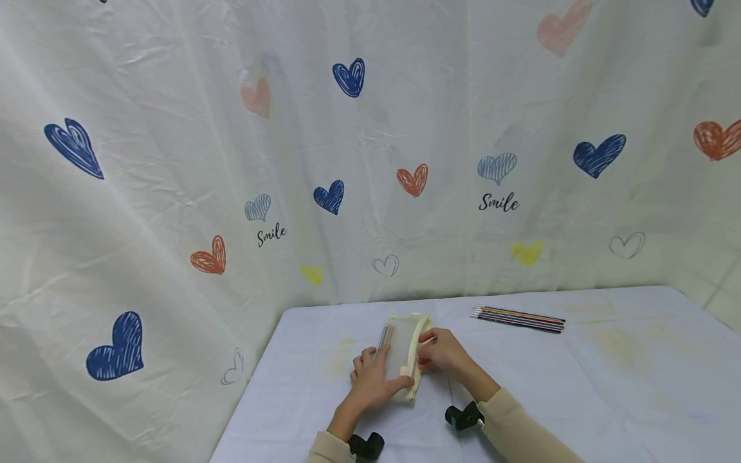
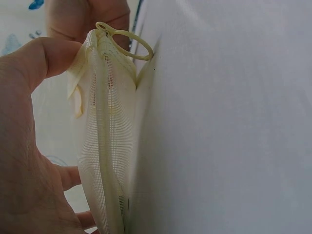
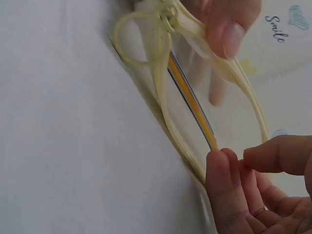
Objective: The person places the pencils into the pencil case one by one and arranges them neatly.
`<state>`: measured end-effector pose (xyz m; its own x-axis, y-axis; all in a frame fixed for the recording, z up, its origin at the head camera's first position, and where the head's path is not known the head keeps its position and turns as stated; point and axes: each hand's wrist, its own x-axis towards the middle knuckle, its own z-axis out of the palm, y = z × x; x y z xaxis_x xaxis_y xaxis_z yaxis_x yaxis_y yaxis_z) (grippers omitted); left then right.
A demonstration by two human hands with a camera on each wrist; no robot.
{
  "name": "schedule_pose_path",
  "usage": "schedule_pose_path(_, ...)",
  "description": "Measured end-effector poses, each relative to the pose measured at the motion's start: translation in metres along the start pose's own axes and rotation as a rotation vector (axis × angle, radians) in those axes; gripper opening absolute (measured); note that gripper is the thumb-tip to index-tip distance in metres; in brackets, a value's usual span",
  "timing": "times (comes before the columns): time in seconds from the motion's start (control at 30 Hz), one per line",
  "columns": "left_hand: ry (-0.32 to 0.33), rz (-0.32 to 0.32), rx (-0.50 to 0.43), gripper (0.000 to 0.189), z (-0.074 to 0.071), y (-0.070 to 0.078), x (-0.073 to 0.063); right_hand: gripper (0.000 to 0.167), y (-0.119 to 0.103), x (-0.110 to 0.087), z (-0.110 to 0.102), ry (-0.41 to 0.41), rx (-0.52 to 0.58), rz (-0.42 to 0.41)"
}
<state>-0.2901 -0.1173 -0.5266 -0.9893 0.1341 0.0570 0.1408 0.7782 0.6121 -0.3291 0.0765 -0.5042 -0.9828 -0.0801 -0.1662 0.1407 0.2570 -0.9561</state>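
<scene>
A cream mesh zip pouch lies on the table, its zipper side raised and parted. My left hand holds it, the thumb at the zipper end beside a ring pull and the other fingers spread over the mesh. My right hand is at the opening. In the right wrist view its fingertips pinch the end of a yellow pencil with dark edges, which runs inside the pouch; its far end is hidden behind the zipper. Thin pencils show by the left fingers.
Several striped pencils lie side by side at the back right of the white-covered table. A white curtain printed with hearts hangs behind the table. Dark wrist cameras sit at both wrists.
</scene>
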Motion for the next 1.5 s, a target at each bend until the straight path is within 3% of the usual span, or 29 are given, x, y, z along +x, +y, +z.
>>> schedule_pose_path(0.3,-0.01,-0.007,-0.03,0.1,-0.002,0.002,-0.003,0.028,-0.002,0.007,-0.041,0.066,-0.195,-0.1)
schedule_pose_path(0.8,-0.013,0.004,-0.032,0.101,-0.003,0.001,-0.003,0.028,0.017,0.017,-0.119,0.202,-0.557,-0.292)
schedule_pose_path(1.1,-0.009,0.003,-0.033,0.101,-0.002,0.0,-0.003,0.032,0.026,0.015,-0.153,0.212,-0.683,-0.255)
schedule_pose_path(1.5,-0.008,0.003,-0.026,0.1,-0.001,0.0,-0.003,0.033,0.035,0.017,-0.18,0.227,-0.788,-0.232)
